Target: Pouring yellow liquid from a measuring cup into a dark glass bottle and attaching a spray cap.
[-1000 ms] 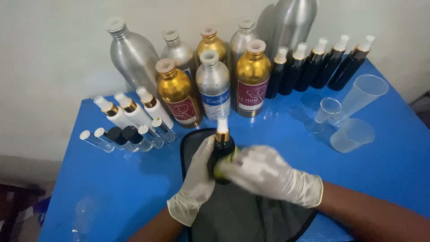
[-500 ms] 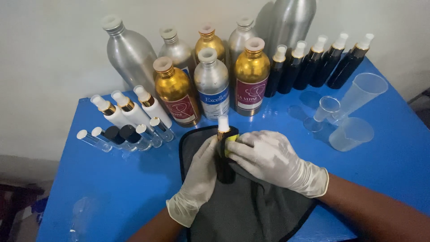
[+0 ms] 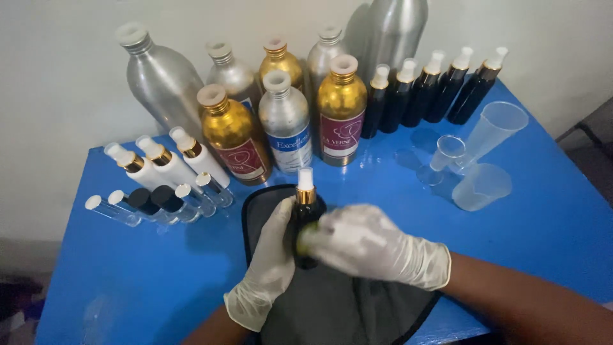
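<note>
Two gloved hands clasp one dark spray bottle (image 3: 305,220) upright over a grey mat (image 3: 332,300): left hand (image 3: 271,268) wrapped behind it, right hand (image 3: 370,246) closed across its front. Beyond them on the blue counter (image 3: 128,281) stand gold bottles (image 3: 233,134) with maroon rectangular labels.

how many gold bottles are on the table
3 gold bottles: one front left, one front right, and one in the back row between silver bottles. More may be hidden behind them.

Even indoor light, soft shadows, right hand (image 3: 367,246) motion-blurred.
</note>
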